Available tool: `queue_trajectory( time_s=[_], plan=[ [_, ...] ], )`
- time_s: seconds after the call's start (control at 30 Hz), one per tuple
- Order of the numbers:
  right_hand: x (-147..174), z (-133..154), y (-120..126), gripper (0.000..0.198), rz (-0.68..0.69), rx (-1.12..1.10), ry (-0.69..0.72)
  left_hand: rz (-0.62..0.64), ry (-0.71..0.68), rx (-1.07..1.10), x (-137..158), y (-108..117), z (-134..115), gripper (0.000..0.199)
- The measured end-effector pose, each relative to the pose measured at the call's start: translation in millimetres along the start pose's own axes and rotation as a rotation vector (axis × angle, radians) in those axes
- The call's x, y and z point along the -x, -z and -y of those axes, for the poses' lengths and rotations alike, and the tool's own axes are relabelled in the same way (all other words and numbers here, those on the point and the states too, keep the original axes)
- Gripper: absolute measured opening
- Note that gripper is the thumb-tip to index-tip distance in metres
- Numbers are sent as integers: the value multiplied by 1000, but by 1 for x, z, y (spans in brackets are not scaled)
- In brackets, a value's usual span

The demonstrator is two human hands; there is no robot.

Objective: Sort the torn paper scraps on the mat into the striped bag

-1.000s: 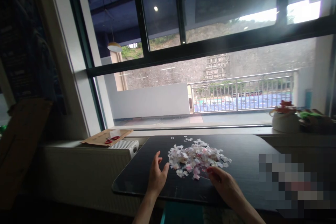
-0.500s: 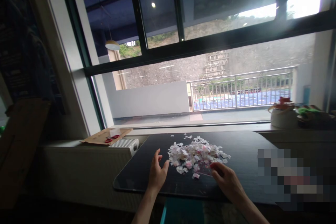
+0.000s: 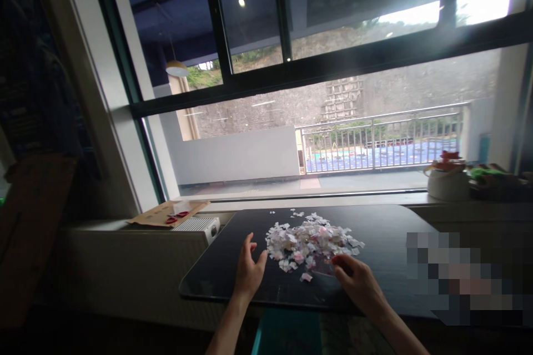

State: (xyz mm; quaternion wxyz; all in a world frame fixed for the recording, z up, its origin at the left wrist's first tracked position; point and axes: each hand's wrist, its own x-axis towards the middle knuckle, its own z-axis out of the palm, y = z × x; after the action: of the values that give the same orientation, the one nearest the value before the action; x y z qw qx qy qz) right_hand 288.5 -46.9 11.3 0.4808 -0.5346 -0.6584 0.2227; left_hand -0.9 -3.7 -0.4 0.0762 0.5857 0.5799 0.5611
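Note:
A heap of small torn white and pinkish paper pieces [image 3: 310,238] lies on the dark table [image 3: 375,227]. Beside the heap's left edge is my left hand [image 3: 250,269], open, its fingers apart and slightly curled, holding nothing. At the near right side of the heap, my right hand [image 3: 358,277] is closed in a pinch. Its fingers grip the edge of a thin clear plastic piece [image 3: 322,266], perhaps a small bag, low against the paper pieces. The fingertips are partly hidden, and the plastic's full shape cannot be made out.
Red-handled scissors [image 3: 177,216] lie on a brown paper envelope [image 3: 150,215] on the left sill. A white radiator [image 3: 141,266] stands below it. A whitish pot [image 3: 447,184] sits on the right sill. A turquoise seat [image 3: 287,333] is under the table's near edge. A blurred patch covers the right.
The view has shifted slightly. One paper piece at the heap's near edge sits a little farther left, apart from the plastic. Both hands keep nearly the same pose.

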Motion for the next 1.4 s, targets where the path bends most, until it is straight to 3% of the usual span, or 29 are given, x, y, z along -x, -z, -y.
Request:
queue_trajectory(
  time_s=[0.2,0.43,0.67,0.83,1.0,1.2,1.33,1.4],
  plan=[
    [2,2,-1,28,149,-79,72,8,-5,-3,-1,0,-2,62],
    [4,6,0,27,192,-90,117,10,14,-6,0,2,-5,61],
    [3,4,0,24,51,-29,67,26,40,3,1,3,-7,63],
    [4,3,-1,26,142,-25,122,40,47,-3,1,4,-9,63],
    [3,2,0,26,8,42,41,28,45,-3,2,3,-9,63],
    [4,2,-2,27,123,15,125,18,28,1,1,3,-8,60],
    [3,0,-1,27,-9,73,28,26,43,-3,2,3,-9,61],
    [3,1,0,28,6,37,55,26,44,-4,2,3,-9,61]
  ],
)
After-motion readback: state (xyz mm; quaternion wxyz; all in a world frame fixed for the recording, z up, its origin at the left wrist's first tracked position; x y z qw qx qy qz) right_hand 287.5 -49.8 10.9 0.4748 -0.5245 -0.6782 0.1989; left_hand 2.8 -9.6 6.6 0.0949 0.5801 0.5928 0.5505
